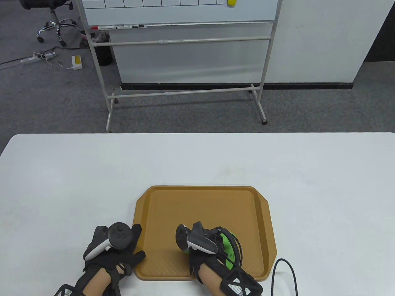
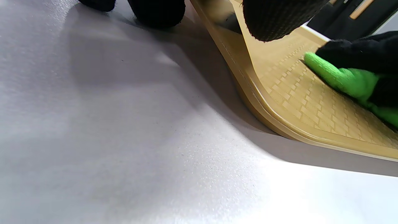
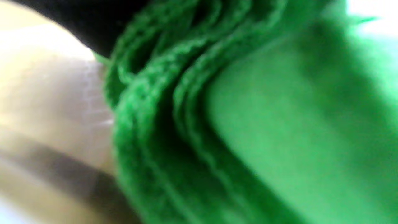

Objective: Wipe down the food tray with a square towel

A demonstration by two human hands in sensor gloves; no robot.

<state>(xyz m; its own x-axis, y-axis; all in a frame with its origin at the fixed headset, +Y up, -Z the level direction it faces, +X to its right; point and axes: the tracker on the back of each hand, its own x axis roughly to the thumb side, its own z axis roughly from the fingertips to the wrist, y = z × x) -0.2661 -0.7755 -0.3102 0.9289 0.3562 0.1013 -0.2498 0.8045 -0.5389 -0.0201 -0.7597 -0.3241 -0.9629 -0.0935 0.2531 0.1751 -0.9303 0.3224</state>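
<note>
your right hand (image 1: pixel 200 243) presses the bunched bright green towel (image 1: pixel 227 246) onto the near part of the tan textured plastic food tray (image 1: pixel 203 202), so keep that pressure flat and sweep in overlapping strokes toward the far rim. your left hand (image 1: pixel 112 246) lies spread on the white table (image 1: pixel 77 172), fingers touching the tray's near-left edge; brace there so it doesn't slide.

1. The food tray (image 1: pixel 160 203) is showing as tan plastic, its rim smooth and faintly glossy, its floor embossed with a brick-like grid.
2. The square towel (image 3: pixel 248 130) is looking like bright green knitted cloth, looped and fuzzy along its folded edges.
3. The desk (image 1: pixel 197 160) is appearing white, matt and finely speckled.
4. The left hand (image 1: pixel 111 256) is wearing black woven fabric.
</note>
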